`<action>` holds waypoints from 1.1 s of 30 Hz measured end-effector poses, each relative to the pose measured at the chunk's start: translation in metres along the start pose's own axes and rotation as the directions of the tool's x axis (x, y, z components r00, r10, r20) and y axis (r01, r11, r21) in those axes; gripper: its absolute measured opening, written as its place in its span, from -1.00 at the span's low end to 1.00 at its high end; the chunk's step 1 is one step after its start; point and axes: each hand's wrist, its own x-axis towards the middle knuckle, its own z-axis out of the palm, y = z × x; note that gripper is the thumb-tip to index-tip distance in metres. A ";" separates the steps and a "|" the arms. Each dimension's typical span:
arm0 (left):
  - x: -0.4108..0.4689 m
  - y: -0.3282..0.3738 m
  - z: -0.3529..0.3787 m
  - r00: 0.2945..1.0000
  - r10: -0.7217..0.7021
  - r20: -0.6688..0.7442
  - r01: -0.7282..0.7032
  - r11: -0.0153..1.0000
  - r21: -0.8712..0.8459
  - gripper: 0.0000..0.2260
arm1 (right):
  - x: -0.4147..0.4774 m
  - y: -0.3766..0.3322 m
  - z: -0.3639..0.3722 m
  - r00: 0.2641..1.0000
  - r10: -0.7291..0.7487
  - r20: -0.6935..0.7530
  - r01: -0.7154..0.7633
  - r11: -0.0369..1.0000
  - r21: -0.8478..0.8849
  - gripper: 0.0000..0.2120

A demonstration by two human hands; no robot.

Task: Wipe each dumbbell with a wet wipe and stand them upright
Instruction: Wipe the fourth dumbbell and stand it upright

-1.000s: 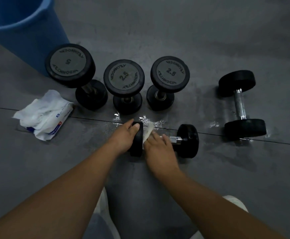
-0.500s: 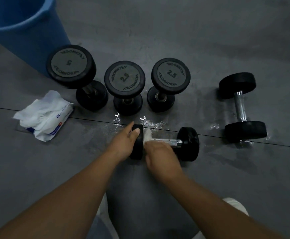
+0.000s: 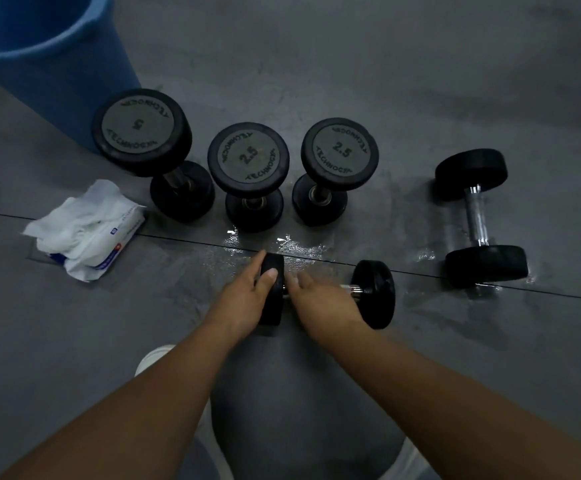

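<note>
Clerk: Step in hand?
Checker: Handle wiping, judged. Held dumbbell (image 3: 374,292), lying on floor (image 3: 420,64), is clamped at its left head by left grip (image 3: 265,282); right grip (image 3: 323,299) is blurred over the handle, closure cannot be told. Upending is called for next.
Clerk: Count?
Checker: Upright dumbbells (image 3: 249,157), three, beyond the grips; held dumbbell, one; loose dumbbell (image 3: 476,209), one, lying right of right grip. Wipe pack (image 3: 85,230), one. Bucket (image 3: 40,46), one.

**LOCATION: GYM OR FITNESS ROOM**

Dark grey rubber floor mats (image 3: 351,64) meet at a straight seam (image 3: 178,238). Standing on them are a 5 dumbbell (image 3: 140,128), a middle 2.5 dumbbell (image 3: 248,154) and a right 2.5 dumbbell (image 3: 340,150). Each end cap carries moulded TECHNOGYM lettering.
</note>
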 end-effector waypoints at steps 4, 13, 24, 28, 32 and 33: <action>-0.003 -0.010 0.001 1.000 0.008 0.027 -0.008 1.000 -0.026 -0.52 | -0.007 -0.006 -0.004 0.975 0.155 0.158 -0.088 0.927 -0.366 -0.67; 0.004 -0.011 -0.001 0.998 0.036 0.046 -0.035 0.999 -0.040 -0.51 | -0.010 0.021 -0.009 0.944 0.253 0.210 -0.133 0.879 -0.458 -0.65; 0.010 -0.012 -0.006 0.998 0.022 0.055 -0.023 1.000 0.007 -0.52 | -0.009 0.022 -0.031 0.946 0.244 0.215 -0.237 0.970 -0.060 -0.67; 0.013 -0.009 -0.008 0.997 0.004 0.071 -0.004 1.000 -0.001 -0.51 | -0.016 0.021 -0.017 0.942 0.320 0.098 -0.312 0.946 -0.093 -0.69; 0.011 -0.010 -0.008 0.997 0.028 0.074 -0.027 1.000 -0.005 -0.51 | -0.018 0.004 -0.005 0.927 0.344 0.153 -0.345 0.938 -0.019 -0.67; 0.011 -0.009 -0.008 0.997 0.026 0.070 -0.026 1.000 -0.008 -0.52 | -0.016 0.006 -0.008 0.933 0.337 0.128 -0.342 0.939 0.023 -0.66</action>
